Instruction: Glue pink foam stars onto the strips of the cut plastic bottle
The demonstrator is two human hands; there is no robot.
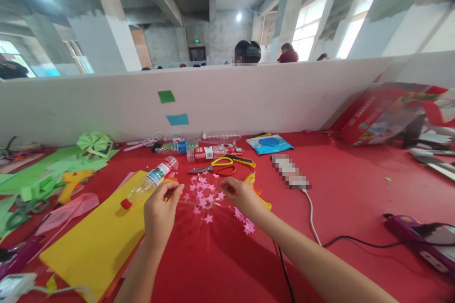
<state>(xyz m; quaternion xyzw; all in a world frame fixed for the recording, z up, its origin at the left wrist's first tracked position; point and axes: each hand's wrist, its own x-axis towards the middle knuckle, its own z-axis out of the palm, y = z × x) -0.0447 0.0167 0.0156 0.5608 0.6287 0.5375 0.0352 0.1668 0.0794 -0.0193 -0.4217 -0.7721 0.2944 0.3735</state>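
You could read no words for certain: print on the blue bottle label (pixel 180 147), red bottle label (pixel 204 153), red bag (pixel 369 113) and green sign (pixel 196 41) was too blurred.

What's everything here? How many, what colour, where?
Stars: many, pink, centre.
Plastic piece, apparently: one, clear, among stars.
Bottles: at least four, clear, left and back.
Scissors: at least one pair, yellow and red, behind stars.
Cutter: one, yellow and black, beside scissors.
Glue guns, apparently: two, yellow, left and centre.
Sheets: pile, yellow, left front.
Papers: several, green, far left.
Packet: one, blue and white, back.
Bag: one, red, back right.
Devices: two, purple, edges.
Cables: several, white or black.
Notes: two, green, blue, on partition.
Table: one, red, underneath.
People: several, beyond.
Left hand, right hand: one each, flanking stars.
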